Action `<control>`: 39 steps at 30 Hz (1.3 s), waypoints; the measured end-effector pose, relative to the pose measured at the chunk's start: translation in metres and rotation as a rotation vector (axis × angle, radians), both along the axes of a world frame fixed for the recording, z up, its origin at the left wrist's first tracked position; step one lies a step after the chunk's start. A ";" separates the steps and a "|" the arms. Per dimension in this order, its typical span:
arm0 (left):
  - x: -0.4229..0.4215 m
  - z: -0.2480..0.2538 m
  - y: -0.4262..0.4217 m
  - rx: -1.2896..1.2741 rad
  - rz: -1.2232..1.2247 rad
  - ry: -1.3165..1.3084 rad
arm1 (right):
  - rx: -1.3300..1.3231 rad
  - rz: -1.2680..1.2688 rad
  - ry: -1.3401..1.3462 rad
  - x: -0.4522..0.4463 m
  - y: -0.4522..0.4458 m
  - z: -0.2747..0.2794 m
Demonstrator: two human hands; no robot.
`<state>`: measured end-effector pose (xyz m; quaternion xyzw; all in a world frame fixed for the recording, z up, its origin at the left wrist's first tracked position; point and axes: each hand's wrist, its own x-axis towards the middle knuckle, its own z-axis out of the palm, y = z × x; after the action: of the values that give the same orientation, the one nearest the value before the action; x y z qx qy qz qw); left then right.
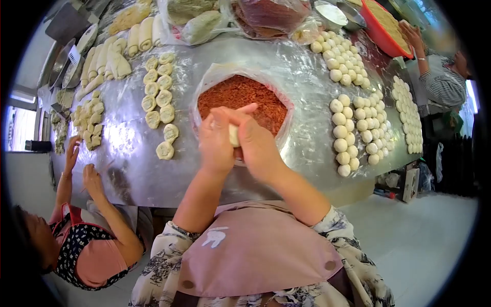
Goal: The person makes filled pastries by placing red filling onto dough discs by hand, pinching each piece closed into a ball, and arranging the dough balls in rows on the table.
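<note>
My left hand (215,143) and my right hand (257,146) are cupped together around a pale dough ball (233,135), which shows in the gap between them. Most of the ball is hidden by my palms and fingers. Both hands are over the near part of a clear plastic bag (207,79) opened wide on the metal table. Crumbly reddish-brown filling (240,91) fills the bag. To the left of the bag, flattened dough pieces (164,98) with greenish marks lie in two columns.
Round white dough balls (339,118) stand in rows at the right. Dough rolls (105,59) and small dough pieces (88,115) lie at the left. Wrapped bags (271,18) and a red basin (383,28) are at the back. Co-workers (92,240) work at both sides of the metal table (302,171).
</note>
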<state>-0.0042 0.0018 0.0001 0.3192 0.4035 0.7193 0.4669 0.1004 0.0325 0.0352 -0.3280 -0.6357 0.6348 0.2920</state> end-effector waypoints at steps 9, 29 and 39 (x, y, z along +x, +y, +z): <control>-0.012 0.012 -0.001 0.087 -0.046 -0.284 | 0.138 -0.292 -0.140 0.046 0.029 -0.010; -0.024 0.004 -0.030 -0.167 -0.095 -0.125 | 0.719 -0.392 -1.020 0.177 0.135 -0.098; -0.081 -0.025 -0.076 -0.294 0.281 -0.172 | 0.884 -0.423 -1.015 0.180 0.135 -0.114</control>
<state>-0.0850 -0.0747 -0.0249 0.1257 0.5032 0.7351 0.4365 0.2801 0.1674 -0.0789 -0.5506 -0.8145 0.0153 0.1825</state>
